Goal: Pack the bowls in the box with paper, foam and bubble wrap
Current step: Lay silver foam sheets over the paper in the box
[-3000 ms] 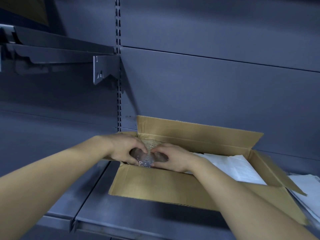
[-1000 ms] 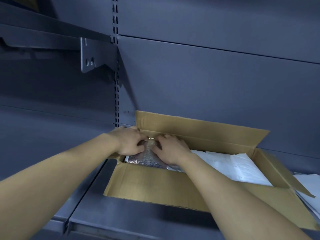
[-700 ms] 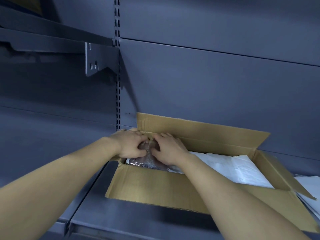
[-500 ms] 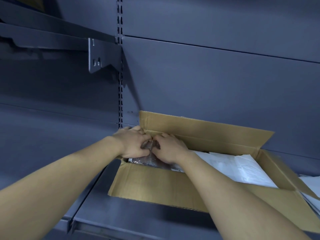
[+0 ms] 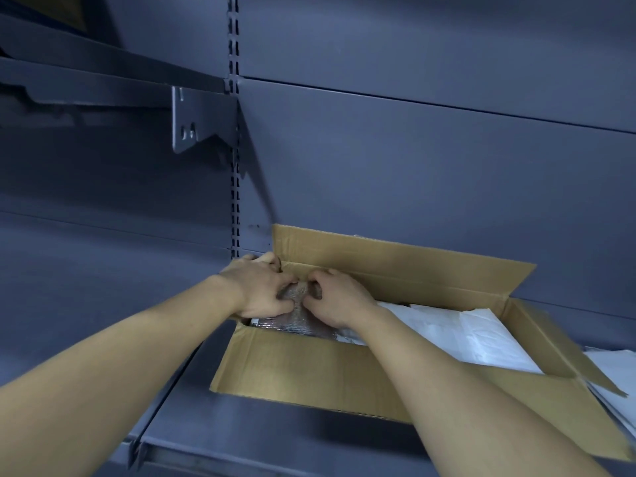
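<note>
1. Bubble-wrapped bundle (image 5: 295, 316) sits deeper than earlier, at the left end of the box (image 5: 309, 368).
2. Fingers of the left hand (image 5: 261, 290) and right hand (image 5: 339, 299) curl into it, gripping.
3. White paper (image 5: 464, 335) lies beside it.

hands: left hand (image 5: 258, 290) and right hand (image 5: 339, 298) both grip the bubble-wrapped bundle (image 5: 295, 313)
spot: left end of the cardboard box (image 5: 309, 370)
next to it: white paper (image 5: 461, 333)

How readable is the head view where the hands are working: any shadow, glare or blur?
Head view: dim, bluish light; box casts a dark shadow on the shelf; bubble wrap glints between left hand and right hand; detail there is soft.
</note>
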{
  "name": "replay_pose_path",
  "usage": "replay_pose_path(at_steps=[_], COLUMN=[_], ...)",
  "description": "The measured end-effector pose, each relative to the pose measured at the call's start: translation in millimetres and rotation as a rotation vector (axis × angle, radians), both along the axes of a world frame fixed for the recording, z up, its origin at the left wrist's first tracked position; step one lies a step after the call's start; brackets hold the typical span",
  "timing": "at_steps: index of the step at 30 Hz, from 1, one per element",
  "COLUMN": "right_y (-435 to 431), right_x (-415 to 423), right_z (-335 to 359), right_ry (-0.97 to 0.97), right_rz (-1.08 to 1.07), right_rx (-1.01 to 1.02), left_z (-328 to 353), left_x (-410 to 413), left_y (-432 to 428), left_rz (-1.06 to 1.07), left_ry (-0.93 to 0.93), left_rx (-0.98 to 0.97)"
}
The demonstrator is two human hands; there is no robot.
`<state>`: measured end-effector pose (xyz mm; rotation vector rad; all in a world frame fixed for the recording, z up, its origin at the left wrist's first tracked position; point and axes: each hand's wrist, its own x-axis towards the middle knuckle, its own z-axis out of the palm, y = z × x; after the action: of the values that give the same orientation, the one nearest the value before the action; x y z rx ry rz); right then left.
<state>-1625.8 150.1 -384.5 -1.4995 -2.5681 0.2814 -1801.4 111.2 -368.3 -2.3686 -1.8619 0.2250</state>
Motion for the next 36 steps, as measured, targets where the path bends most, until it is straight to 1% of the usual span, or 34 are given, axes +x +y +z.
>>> replay_pose_path(at_steps=[2,5,7,10,16,19,21,23,26,29,33,36], right_y=[0.3,-2.3,-5.7,-10.6,-14.8,-18.2,-22.5,-26.7,-33.0,-39.6,-48.3,-54.1], right_x=[-0.5,0.1,1.1,5.5,22.1,30.7,35.6,41.1,51.3,67.3,99.3,129.4], right_z=[-0.3,0.8,2.0,6.0,10.8,12.0,12.1,13.0,16.2,16.1,17.9,22.2], right_ry=[0.005,-0.017,-0.045,-0.048,0.134,0.204,0.170,0.155,0.148,0.128,0.079,0.066], right_rz=[-0.012,-0.023,-0.038,-0.069,-0.018,0.038,0.065,0.055,0.025,-0.004,-0.045,-0.095], right_rx=[-0.020,-0.011,0.049,0.155,0.162,0.119,0.124,0.155,0.141,0.132,0.157,0.148], left_z=[1.2,0.5,0.0,0.6,6.4,12.3,15.0,17.1,17.8,14.4,11.4,14.8], left_x=[-0.1,-4.5,-7.0,-7.1,-8.8,-8.4,-6.3,-1.3,10.5,27.9,56.3,85.0], left_y=[0.3,-0.4,-1.6,-3.0,-15.8,-21.9,-25.2,-27.9,-32.1,-35.1,-32.5,-29.2], left_rz=[0.006,0.010,0.008,-0.015,-0.025,-0.042,-0.054,-0.062,-0.053,-0.088,-0.135,-0.182], left_ry=[-0.031,-0.156,-0.213,-0.218,-0.310,-0.344,-0.351,-0.352,-0.341,-0.386,-0.464,-0.458], left_rx=[-0.015,-0.025,-0.005,0.017,0.057,0.062,0.059,0.060,0.073,0.089,0.035,0.039])
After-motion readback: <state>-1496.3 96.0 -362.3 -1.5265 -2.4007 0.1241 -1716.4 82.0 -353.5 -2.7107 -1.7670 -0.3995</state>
